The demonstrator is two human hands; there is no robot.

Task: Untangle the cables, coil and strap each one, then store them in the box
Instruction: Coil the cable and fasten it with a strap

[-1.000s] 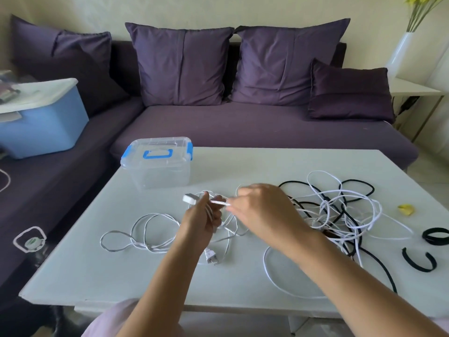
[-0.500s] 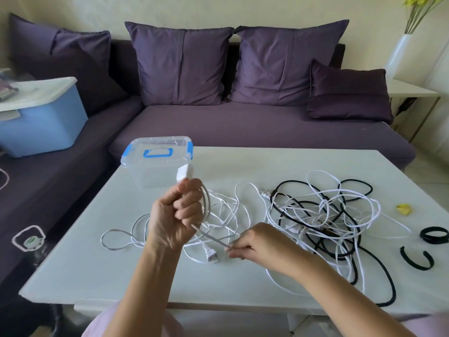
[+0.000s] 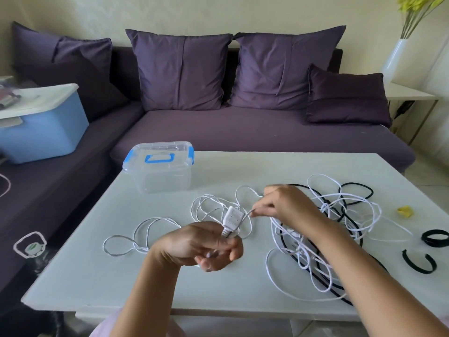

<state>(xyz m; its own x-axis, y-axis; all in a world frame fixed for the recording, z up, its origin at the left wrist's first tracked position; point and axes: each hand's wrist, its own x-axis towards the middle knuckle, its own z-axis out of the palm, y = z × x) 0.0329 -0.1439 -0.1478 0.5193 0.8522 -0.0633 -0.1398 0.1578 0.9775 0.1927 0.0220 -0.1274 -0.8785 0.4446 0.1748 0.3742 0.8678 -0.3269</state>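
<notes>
My left hand (image 3: 201, 244) grips a thin white cable near its white plug end (image 3: 232, 218), which sticks up above my fingers. My right hand (image 3: 285, 205) pinches the same cable a little to the right of the plug. Loose loops of this white cable (image 3: 150, 227) lie on the white table (image 3: 97, 276) to the left. A tangle of white and black cables (image 3: 340, 215) lies at the right, partly under my right forearm. The clear box with blue latches (image 3: 159, 166) stands closed at the table's back left.
Two black straps (image 3: 435, 237) (image 3: 418, 263) and a small yellow object (image 3: 405, 211) lie near the table's right edge. A purple sofa (image 3: 243, 132) sits behind the table. A blue bin (image 3: 41, 127) rests on its left part. A white vase (image 3: 398, 59) stands at the far right.
My left hand dropped lower and turned, so the plug now points up right. My right hand moved from the table's front up and right, pinching the cable beside the plug.
</notes>
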